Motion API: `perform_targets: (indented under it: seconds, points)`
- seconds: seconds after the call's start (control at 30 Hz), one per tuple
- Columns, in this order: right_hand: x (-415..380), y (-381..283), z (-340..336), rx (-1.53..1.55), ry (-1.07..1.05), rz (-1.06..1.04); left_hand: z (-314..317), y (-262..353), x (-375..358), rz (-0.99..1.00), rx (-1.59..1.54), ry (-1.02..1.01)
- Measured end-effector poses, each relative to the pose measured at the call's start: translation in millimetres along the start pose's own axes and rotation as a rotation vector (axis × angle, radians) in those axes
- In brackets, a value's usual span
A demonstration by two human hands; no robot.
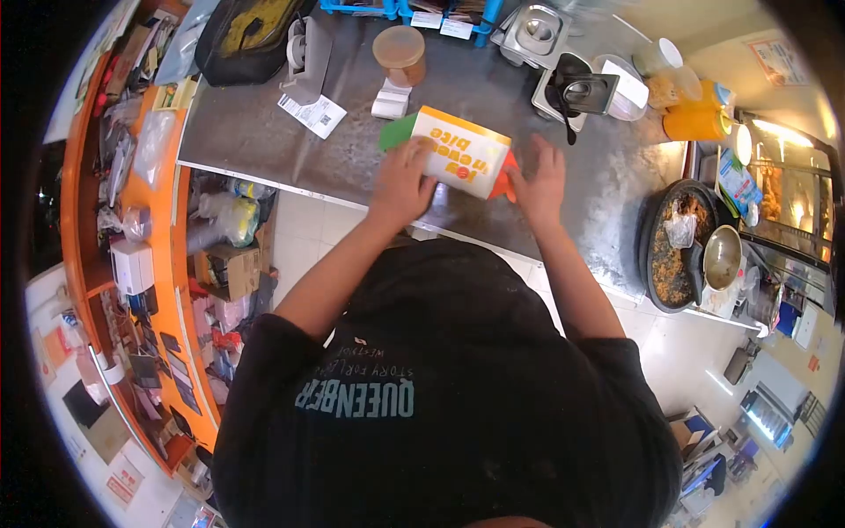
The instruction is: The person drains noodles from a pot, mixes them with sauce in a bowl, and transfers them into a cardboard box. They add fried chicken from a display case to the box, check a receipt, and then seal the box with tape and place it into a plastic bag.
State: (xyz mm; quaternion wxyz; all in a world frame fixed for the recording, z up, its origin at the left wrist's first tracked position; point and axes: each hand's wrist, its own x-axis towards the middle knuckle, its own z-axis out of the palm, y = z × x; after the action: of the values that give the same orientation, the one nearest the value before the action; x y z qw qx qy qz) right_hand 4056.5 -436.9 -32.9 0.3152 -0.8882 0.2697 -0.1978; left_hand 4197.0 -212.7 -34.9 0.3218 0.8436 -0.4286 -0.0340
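Observation:
A white cardboard food carton (462, 157) with yellow-orange lettering lies near the front edge of the counter. A green flap (398, 132) sticks out at its left end and a red-orange flap (505, 178) at its right end. My left hand (406, 183) grips the carton's left part, fingers over its near side. At the other end, my right hand (540, 183) has its fingers stretched out and apart, the thumb close to or touching the red-orange flap. Whether the carton holds anything is hidden.
On the steel counter (356, 163) stand a lidded brown tub (399, 55), a label printer (306, 62) with a printed label (312, 115), and a black tray (251, 40). Steel containers (532, 35), yellow bottles (695, 123) and a large black pan (673, 273) are to the right.

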Motion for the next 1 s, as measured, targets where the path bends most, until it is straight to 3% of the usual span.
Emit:
perform_targets:
  seconds: [0.07, 0.17, 0.27, 0.37, 0.47, 0.6, 0.73, 0.87, 1.0]
  points:
    - [4.7, -0.3, -0.2, -0.389, 0.124, -0.243, 10.8, -11.1, 3.2, -0.115, 0.006, 0.021]
    - [-17.6, 26.0, 29.7, -0.163, -0.205, -0.037, 21.9, -25.1, 7.2, -0.27, -0.085, 0.015]
    - [-39.3, 30.6, 49.1, 0.143, -0.298, 0.095, 30.6, -53.4, 13.4, -0.428, -0.114, -0.225]
    - [-43.3, 28.1, 48.2, 0.608, -0.389, 0.321, 16.0, -63.6, 15.4, -0.581, -0.482, -0.393]
    - [-40.4, 34.9, 43.2, 0.863, -0.259, 0.236, 20.1, -57.5, -6.3, -0.591, -0.93, -0.137]
    - [-40.7, 42.5, 41.7, 1.071, -0.229, 0.319, 22.0, -42.9, -14.0, -0.536, -1.061, 0.014]
    - [-40.0, 43.1, 45.0, 1.158, -0.176, 0.321, 9.6, -29.3, -1.0, -0.603, -0.719, -0.056]
    - [-40.2, 42.6, 43.9, 1.058, -0.102, 0.44, 18.2, -41.1, 0.1, -0.513, -0.593, -0.069]
    - [-34.1, 35.5, 41.6, 0.553, -0.193, 0.365, -0.8, -27.2, 14.3, -0.435, -0.15, -0.236]
